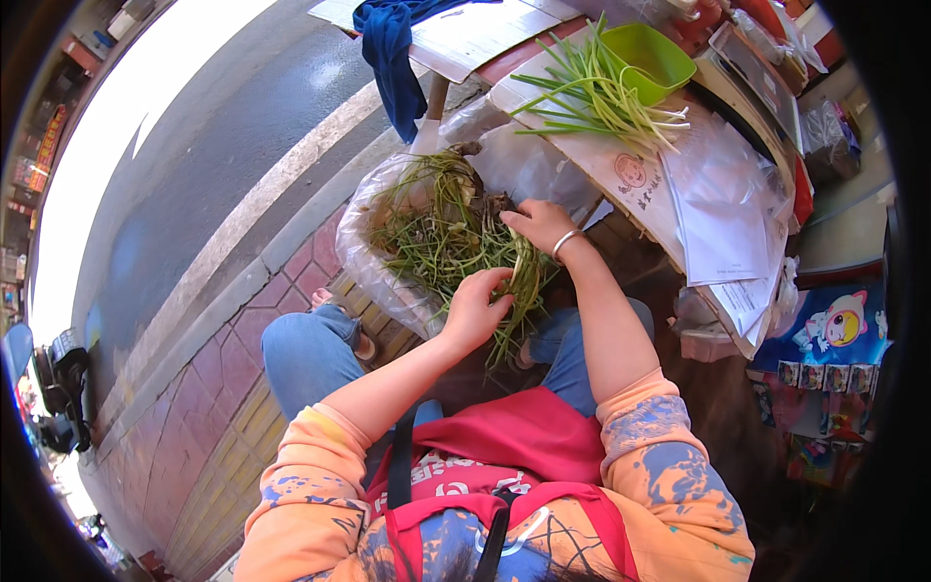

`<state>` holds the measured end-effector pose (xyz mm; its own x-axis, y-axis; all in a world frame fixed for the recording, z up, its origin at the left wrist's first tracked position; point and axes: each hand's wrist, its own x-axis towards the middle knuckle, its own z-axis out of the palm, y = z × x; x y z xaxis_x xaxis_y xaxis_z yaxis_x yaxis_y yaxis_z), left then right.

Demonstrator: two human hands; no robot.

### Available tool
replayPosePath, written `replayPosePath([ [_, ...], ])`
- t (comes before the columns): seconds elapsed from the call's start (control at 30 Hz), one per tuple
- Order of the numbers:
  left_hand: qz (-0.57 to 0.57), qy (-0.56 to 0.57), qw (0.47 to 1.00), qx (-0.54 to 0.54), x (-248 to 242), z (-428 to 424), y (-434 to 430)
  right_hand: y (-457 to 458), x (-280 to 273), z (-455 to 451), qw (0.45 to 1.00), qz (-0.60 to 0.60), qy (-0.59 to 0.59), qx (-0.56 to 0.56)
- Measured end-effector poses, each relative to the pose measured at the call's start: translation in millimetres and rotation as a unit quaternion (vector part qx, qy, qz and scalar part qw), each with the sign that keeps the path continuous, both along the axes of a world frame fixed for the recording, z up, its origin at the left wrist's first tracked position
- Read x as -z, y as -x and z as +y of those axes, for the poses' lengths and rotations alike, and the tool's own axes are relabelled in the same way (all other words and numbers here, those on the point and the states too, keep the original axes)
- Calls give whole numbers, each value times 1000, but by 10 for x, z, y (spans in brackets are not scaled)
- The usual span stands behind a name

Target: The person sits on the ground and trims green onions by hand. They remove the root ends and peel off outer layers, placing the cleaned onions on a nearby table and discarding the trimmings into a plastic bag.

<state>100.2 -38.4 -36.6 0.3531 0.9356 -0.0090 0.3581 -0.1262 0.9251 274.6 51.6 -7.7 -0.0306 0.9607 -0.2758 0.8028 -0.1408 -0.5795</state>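
A plastic-lined container [378, 262] stands before my knees, heaped with tangled green stalks and leaves [436, 236]. My left hand [480, 302] is at the near right part of the heap, its fingers curled on a pale-green stalk of a scallion-like bunch [525, 291] that hangs over the near side. Just above and to the right, my right hand [542, 224], with a bangle at the wrist, has its fingers on the upper end of the same bunch, by a dark, soil-covered root clump [500, 204]. Cleaner scallions with white ends [611, 102] lie on the board at upper right.
The board [582, 145] also holds a lime-green plastic basin [651, 62] and papers under clear plastic [727, 240]. A dark blue cloth [393, 65] hangs off a white panel [480, 36] at the top. Paving and a kerb [269, 269] run along the left, beside the road.
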Motion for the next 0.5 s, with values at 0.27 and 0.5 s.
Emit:
replayPosePath([
  [0.27,17,-9,1000,14,-148,19,623,307,-46,-107,944,299,137,25],
  [0.5,-155,199,967,-41,43,377,513,504,9,-148,928,342,149,-1],
])
